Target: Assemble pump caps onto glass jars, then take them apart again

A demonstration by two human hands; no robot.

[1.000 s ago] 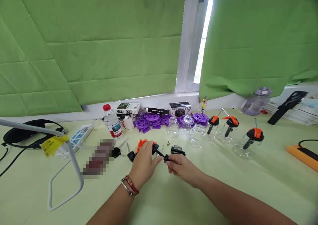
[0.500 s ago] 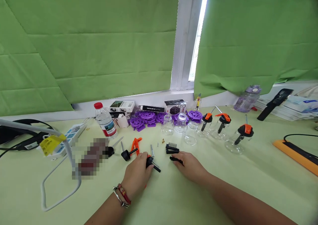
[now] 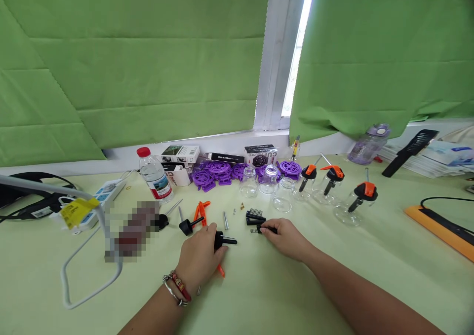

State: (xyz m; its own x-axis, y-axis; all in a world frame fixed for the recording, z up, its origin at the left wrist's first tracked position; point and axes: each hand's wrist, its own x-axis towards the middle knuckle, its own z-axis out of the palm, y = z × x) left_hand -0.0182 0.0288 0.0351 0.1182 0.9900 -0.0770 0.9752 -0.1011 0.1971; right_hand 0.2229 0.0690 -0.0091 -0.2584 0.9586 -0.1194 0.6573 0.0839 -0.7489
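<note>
My left hand (image 3: 202, 251) is closed around a black cap (image 3: 219, 240) with a thin black stem pointing right. An orange lever (image 3: 221, 271) sticks out beneath that hand; whether it joins the cap is hidden. My right hand (image 3: 285, 236) pinches a small black plastic piece (image 3: 273, 230) near the table surface. A spring (image 3: 254, 231) lies at its fingertips, and more black pieces (image 3: 254, 219) with another spring (image 3: 256, 211) lie just beyond. Between the hands and the jars are a metal pin (image 3: 225, 220) and tiny brass bits (image 3: 242, 206).
Another black cap (image 3: 186, 226), orange levers (image 3: 202, 211) and a water bottle (image 3: 155, 177) stand left. Empty glass jars (image 3: 249, 187), purple plastic parts (image 3: 218, 169) and boxes (image 3: 261, 153) line the back. Capped jars (image 3: 350, 214) stand right; a white tubular frame (image 3: 111, 256) rises at left.
The black cap has turned so its stem points more level to the right. My right hand has shifted slightly right and up with its black piece, and a spring now shows beside it.
</note>
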